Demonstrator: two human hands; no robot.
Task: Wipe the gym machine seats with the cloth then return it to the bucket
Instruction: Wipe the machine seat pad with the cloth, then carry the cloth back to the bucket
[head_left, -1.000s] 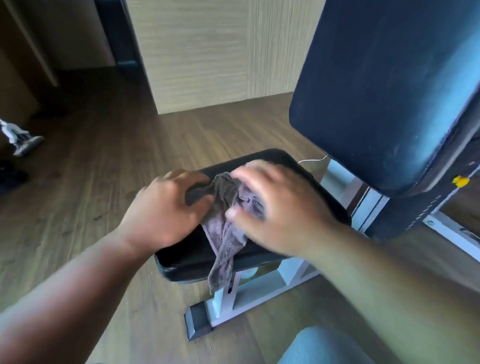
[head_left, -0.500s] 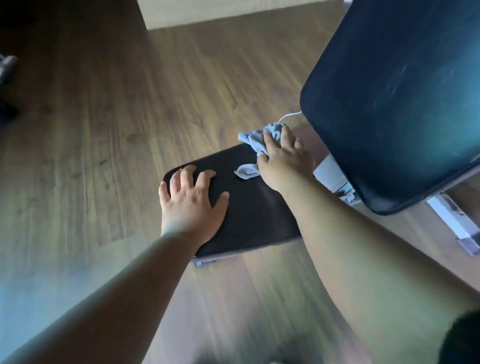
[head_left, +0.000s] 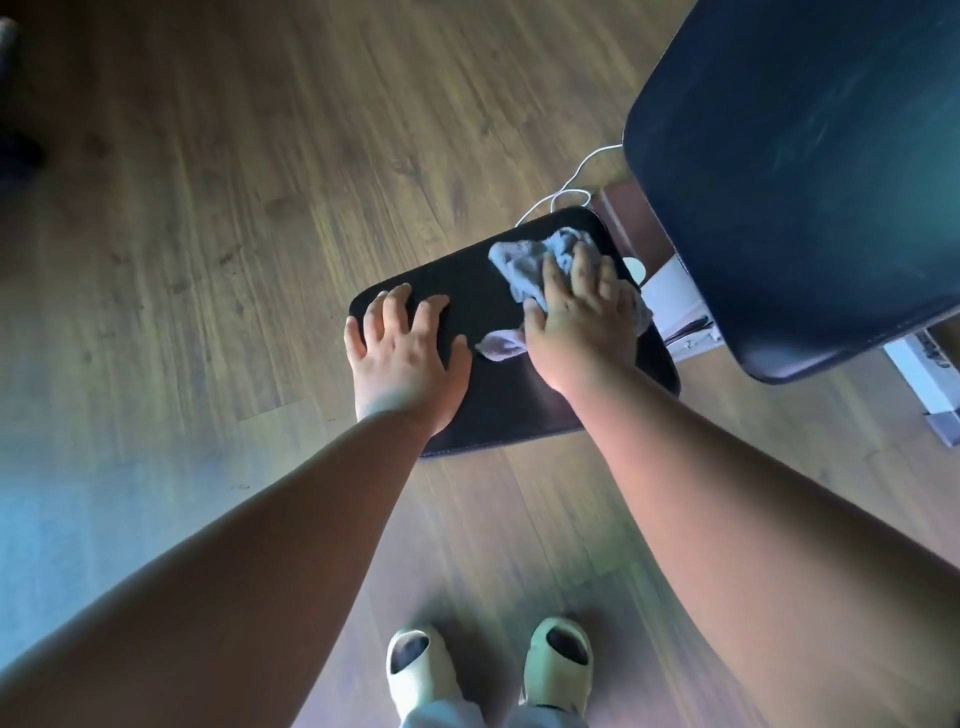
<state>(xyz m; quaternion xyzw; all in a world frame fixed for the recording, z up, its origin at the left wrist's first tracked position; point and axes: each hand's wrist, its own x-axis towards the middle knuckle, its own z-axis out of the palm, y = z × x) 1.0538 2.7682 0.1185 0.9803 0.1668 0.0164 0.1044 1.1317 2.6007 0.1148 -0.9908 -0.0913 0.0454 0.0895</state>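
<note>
At nine o'clock on the seat (head_left: 498, 364): left hand (head_left: 405, 358), fingers spread and flat, pressing the pad's near-left corner, holding nothing, likely just bracing. Toward the centre: bare dark pad between the two hands, running long from eight o'clock at the near-left corner to two o'clock at the far-right corner. Further right, at about two o'clock from the left hand: cloth (head_left: 540, 260), a crumpled pale-grey wad lying on the far-right part of the seat, one tail poking out toward the left hand at the thumb side. On top of it: right hand (head_left: 582, 317), fingers fairly straight and bearing down on the cloth, more pressing than clenching, with cloth bunched ahead of the fingertips at twelve o'clock.

Coming stroke, by judgement: a pull back along the seat's long axis, from two o'clock toward eight, over the unwiped middle strip. Right hand already on the cloth, so no handover needed; left hand in the path and probably needing to lift or shift.

At far right, one to three o'clock: dark backrest (head_left: 810, 171), tilted, overhanging the seat's far edge, well apart from the cloth. Bucket not in view.
</note>
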